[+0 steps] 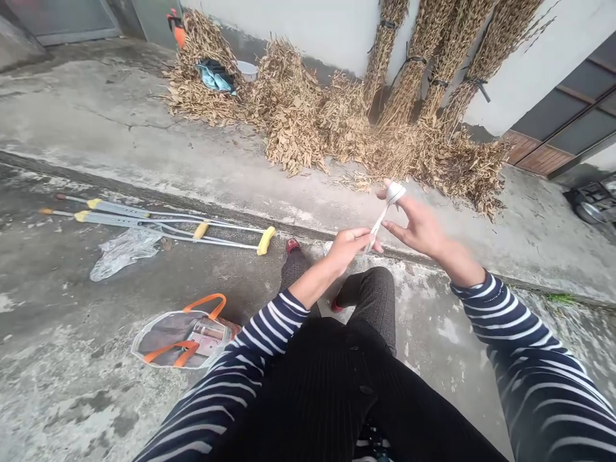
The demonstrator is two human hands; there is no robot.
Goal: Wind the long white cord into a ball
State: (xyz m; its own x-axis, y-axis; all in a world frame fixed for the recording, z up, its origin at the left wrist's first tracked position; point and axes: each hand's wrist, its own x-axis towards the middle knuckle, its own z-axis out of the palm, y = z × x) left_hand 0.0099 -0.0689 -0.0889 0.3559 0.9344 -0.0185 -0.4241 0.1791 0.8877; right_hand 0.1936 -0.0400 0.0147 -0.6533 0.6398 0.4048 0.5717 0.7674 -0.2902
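A white strip [378,226], which looks like cloth tape or bandage, stretches between my two hands above the concrete. My left hand [342,249] is closed, pinching the strip between thumb and fingers. On my right hand [419,226], the strip's other end is wound in a white coil [395,192] around the fingertips, and the thumb stands apart from it. Part of the coil is hidden by the fingers. Just left of my left hand a small white thing [328,248] shows, too covered to make out.
Crutches [178,224] with yellow pads lie at the left, beside a clear plastic bag [126,251]. Nearer stands a tote bag [161,327] with orange handles. A low concrete step [231,221] crosses ahead. Dried stalk bundles [418,64] and leaf piles [293,106] line the wall.
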